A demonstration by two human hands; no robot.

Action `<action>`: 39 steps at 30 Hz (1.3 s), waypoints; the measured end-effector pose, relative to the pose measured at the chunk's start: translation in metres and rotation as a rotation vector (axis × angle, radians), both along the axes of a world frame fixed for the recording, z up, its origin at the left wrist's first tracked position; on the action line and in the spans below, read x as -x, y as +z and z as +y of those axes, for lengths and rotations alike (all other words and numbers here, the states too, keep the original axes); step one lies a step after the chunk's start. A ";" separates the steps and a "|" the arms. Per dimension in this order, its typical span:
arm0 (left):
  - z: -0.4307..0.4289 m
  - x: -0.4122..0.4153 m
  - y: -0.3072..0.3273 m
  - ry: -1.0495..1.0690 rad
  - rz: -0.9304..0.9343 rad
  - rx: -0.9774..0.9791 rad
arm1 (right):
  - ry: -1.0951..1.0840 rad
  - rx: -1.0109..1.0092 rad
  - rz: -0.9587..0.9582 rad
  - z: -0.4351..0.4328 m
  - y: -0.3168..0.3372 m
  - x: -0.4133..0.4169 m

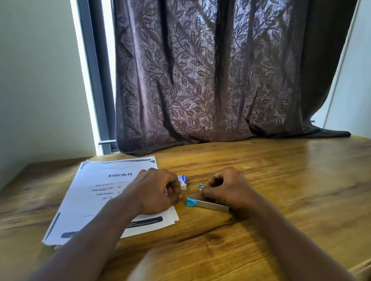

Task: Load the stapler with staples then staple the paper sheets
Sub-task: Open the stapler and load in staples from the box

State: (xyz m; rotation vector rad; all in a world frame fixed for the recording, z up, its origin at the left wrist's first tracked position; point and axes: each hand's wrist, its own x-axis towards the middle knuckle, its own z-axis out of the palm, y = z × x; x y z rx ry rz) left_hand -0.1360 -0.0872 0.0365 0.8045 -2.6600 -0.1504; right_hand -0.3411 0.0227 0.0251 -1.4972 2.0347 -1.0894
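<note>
Stapler (207, 204) lies on the varnished wooden desk (303, 196), at 3 o'clock of the paper sheets (98, 197): a slim grey metal channel with a blue plastic nose. Right hand (229, 189) covers its rear, fingers curled narrow, pinching a small blue part. Left hand (155, 190) rests on the sheets' edge, fingers curled; contents cannot be told. Small cardboard staple box (183, 181) sits at 12 o'clock of the nose. Risk, as judged: a staple strip fed askew may snap or jam; the loose, smooth sheets may slip out of register
</note>
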 end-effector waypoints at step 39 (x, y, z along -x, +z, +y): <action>0.040 0.031 -0.008 -0.191 0.462 0.199 | 0.076 0.477 -0.998 -0.007 -0.003 -0.020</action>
